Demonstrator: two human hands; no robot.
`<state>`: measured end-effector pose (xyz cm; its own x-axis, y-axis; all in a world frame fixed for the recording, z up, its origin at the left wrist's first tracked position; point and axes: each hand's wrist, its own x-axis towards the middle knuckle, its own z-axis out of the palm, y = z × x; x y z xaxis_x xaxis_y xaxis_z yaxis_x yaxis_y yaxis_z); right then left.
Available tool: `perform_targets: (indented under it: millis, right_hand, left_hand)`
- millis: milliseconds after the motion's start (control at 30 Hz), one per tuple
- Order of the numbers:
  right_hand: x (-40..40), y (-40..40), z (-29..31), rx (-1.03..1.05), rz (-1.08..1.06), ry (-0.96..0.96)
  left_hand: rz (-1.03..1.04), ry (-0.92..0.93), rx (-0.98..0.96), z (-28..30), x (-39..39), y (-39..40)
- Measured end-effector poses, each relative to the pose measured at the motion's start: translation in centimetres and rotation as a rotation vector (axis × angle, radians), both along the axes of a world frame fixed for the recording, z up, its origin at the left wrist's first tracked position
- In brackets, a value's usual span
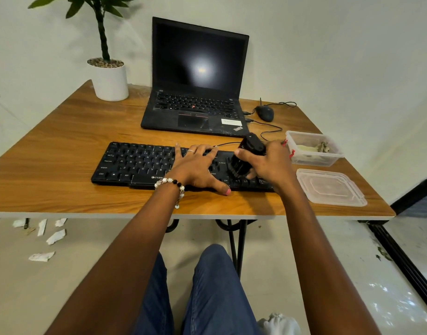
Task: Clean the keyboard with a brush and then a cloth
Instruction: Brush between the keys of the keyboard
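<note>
A: Fingers first. How do they lie on the keyboard (159, 165)?

B: The left hand (198, 168) rests flat on its middle keys, fingers straight and a little spread, thumb stretched toward the near edge. It holds nothing.

A: And the other?

B: The right hand (268, 163) is curled round a black brush (244, 158), thumb on its near side, fingers wrapped behind. The bristles point down and touch the keys at the keyboard's right end.

A: Arm poses?

B: Both forearms reach forward from the camera. The left wrist is low and the right wrist is raised above the keys.

A: Materials?

B: The keyboard is matte black plastic, long and flat, on a wood-grain table (62, 146). A clear plastic box (314, 151) stands just right of the keyboard, with its flat lid (331, 187) nearer. A black laptop (195, 93) stands open behind the keyboard.
</note>
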<state>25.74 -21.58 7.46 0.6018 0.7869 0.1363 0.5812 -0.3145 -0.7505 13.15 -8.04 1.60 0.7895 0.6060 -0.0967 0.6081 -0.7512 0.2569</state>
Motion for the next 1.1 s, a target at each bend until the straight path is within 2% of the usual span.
perform_targets:
  millis: [267,433,533,633,767,900,967,1100]
  right_hand:
    - [1.7,-1.0,-0.1,-0.031,-0.075,0.004]
    - [1.5,-2.1,1.3,-0.191,-0.023,0.059]
    - [1.0,-2.3,1.5,-0.061,-0.025,0.168]
    - [0.1,-2.0,0.5,0.091,-0.106,0.108]
    - [-0.6,-1.7,-0.8,0.019,-0.120,0.036]
    - [0.0,-1.9,0.6,-0.121,-0.107,0.092]
    - [0.0,-1.8,1.2,-0.046,-0.104,0.137]
    - [-1.0,-1.1,0.3,0.065,-0.074,0.059]
  left_hand:
    - [-0.012,-0.018,0.005,-0.5,0.1,0.5]
    - [-0.014,-0.020,0.008,-0.6,0.2,0.5]
    - [-0.015,-0.019,0.009,-0.7,0.2,0.6]
    - [-0.011,-0.017,0.007,-0.7,0.2,0.6]
    - [-0.011,-0.015,0.009,-0.7,0.3,0.6]
    - [-0.016,-0.014,0.011,-0.7,0.2,0.5]
    - [-0.013,-0.015,0.008,-0.6,0.2,0.5]
    - [-0.008,-0.014,0.007,-0.6,0.2,0.4]
